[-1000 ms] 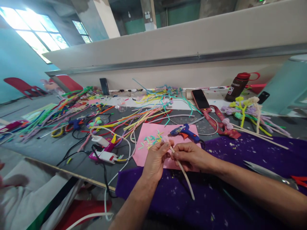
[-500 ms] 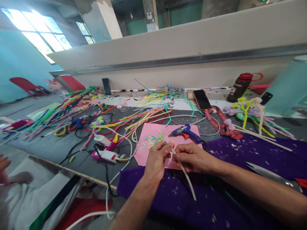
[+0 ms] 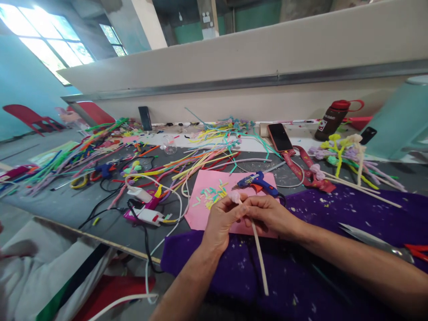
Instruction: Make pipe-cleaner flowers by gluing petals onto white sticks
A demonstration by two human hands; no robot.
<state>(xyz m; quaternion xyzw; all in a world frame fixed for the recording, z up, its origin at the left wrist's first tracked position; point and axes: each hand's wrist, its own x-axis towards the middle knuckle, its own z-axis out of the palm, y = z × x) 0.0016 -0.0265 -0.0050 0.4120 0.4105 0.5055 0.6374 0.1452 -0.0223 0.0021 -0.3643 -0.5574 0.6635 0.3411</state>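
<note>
- Right over the near edge of the counter, both hands were bunched together above a purple cloth, at about 6 o'clock from the pink sheet.
- The left hand had its fingers pinched shut around the top of a cream pipe cleaner stem, right under a small pale pink bud on its tip.
- The right hand was touching the left one, fingers curled tight on the same stem just below, so both were holding it.
- The stem hung down from the hands toward 6 o'clock, tilted a bit to the right, its loose end over the purple cloth.
- At 12 o'clock from the hands, a blue glue gun lay on the pink sheet, with little cut bits in yellow and teal scattered at its 9 o'clock.
- At 10 o'clock sat a white charger block and cables, and beyond that a huge mess of colourful pipe cleaners.
- At 1 o'clock a phone lay with a red lanyard, and farther right a bunch of finished pipe cleaner flowers and a dark bottle with a red cap.
- Scissors rested on the cloth at 3 o'clock.
- At the far left edge, someone else's pale sleeve showed, blurry.
</note>
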